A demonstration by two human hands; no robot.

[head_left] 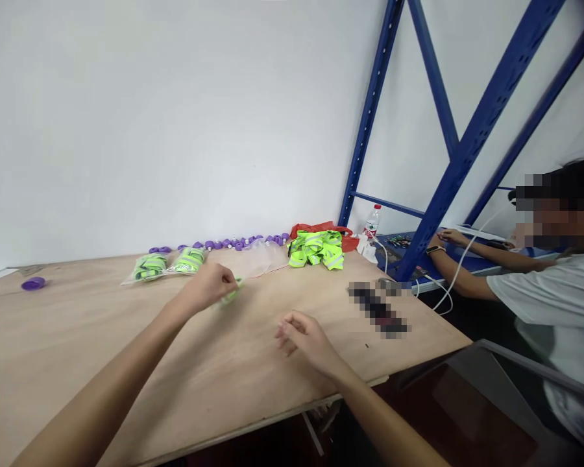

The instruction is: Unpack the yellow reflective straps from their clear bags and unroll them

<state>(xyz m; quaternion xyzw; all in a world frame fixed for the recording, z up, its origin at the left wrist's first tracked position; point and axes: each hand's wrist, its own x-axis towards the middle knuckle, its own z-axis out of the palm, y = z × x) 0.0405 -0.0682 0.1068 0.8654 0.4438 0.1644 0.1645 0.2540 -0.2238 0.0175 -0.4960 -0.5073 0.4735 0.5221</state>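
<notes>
My left hand [210, 287] is closed, thumb and fingers pinching a bright green reflective band [230, 296] above the table; motion blurs the band, and its upper part is behind my fingers. My right hand [304, 337] hovers nearer the front edge with its fingers loosely bent and apart, nothing visible in it. Behind my left hand lie two clear bags of folded green reflective bands, a left bag [150, 266] and a right bag [189, 260]. A loose heap of green reflective bands [316, 249] with silver stripes sits farther back. Clear plastic bags [263, 257] lie beside that heap.
Purple round pieces [243, 242] line the wall, and a purple cup-like piece [33, 283] lies left. Red plastic [353, 243] and a water bottle [372, 220] stand near the blue rack [448, 188]. A pixelated dark object [377, 308] lies right. A co-worker [540, 285] sits beyond.
</notes>
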